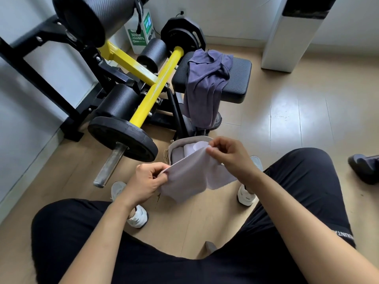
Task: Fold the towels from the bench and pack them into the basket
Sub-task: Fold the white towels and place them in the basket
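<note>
Ahead — towel [190, 173] over basket [190, 138], weight plate [123, 138] beside.

Home gym; weight plates [123, 138], padded bench [238, 78]

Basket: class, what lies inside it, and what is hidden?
Inside the basket show a grey towel and a paler towel beside it. The held towel, pinched by the left hand and right hand, covers the near side; the rest is hidden.

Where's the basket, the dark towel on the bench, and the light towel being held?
basket [188, 138]: head view, on its grey rim.
dark towel [207, 78]: head view, middle of its draped folds.
light towel [190, 177]: head view, middle of the hanging cloth.
</note>
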Available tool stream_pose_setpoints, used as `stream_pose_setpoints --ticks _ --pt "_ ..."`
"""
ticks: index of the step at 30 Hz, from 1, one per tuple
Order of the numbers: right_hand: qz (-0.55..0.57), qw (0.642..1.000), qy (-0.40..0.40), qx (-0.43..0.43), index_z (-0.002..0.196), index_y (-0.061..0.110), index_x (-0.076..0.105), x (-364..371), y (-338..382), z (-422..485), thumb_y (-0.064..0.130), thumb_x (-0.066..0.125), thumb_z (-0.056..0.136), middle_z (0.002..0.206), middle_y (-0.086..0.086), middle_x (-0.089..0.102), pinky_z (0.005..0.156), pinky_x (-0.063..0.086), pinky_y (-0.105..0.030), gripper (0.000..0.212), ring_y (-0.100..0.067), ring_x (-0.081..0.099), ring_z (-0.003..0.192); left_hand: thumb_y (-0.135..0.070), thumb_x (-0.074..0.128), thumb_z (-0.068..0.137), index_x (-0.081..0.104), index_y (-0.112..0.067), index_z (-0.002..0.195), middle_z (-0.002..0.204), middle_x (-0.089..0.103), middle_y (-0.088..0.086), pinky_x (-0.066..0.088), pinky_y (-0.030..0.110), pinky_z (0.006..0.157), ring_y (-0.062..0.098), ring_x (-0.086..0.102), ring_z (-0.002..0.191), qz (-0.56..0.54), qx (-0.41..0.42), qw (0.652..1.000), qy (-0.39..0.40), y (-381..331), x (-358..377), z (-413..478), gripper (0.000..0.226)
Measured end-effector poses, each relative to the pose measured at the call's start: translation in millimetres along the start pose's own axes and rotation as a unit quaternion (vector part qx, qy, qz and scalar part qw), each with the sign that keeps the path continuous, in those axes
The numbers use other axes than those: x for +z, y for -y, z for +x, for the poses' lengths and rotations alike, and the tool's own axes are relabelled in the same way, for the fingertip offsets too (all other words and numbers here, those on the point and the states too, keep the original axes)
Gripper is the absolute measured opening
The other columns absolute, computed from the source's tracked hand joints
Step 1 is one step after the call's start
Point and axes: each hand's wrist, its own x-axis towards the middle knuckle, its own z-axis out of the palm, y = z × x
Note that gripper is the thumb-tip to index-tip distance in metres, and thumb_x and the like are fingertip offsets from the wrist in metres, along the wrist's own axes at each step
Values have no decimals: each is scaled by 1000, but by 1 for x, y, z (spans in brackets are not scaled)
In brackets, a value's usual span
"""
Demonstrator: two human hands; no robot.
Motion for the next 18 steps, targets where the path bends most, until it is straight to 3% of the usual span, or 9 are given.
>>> stream_pose_setpoints --ticks 2,4,8,13,18 --pt "4 999 -42 6 86 11 69 -4 -1 2 16 67 94 67 6 55 61 40 -25 10 -7 47 61 -4 66 93 79 -21 95 81 75 -8 50 21 69 1 62 74 -12 -6 1000 -13 1 -4 0 21" --pt "10 997 -70 16 87 10 70 -8 -3 5 16 67 94 70 3 56 61 41 -24 9 -6 48 63 -17 71 93 80 -21 95 87 78 -2 57 28 74 9 69 81 -59 -17 998 -30 2 -7 1 10" --pt "17 993 -113 41 85 12 70 -13 -11 9 18 69 93 73 -3 60 64 43 -33 9 -13 52 68 -29 73 82 81 -25 88 85 78 3 62 34 72 17 72 81 -199 -25 974 -107 -9 -9 0 10" --pt "-41 992 -102 54 91 11 72 -8 -15 8 18 70 92 70 -1 59 61 43 -29 7 -11 50 65 -28 70 83 81 -24 85 84 77 -1 58 25 68 12 70 80 -278 -22 947 -158 -18 -1 2 13" --pt "80 992 -72 66 93 2 73 -5 -8 4 4 69 91 68 -13 61 56 49 -30 5 -18 55 61 -28 69 82 76 -11 90 82 75 0 56 25 72 14 67 80 -306 -24 933 -189 -22 4 4 20"
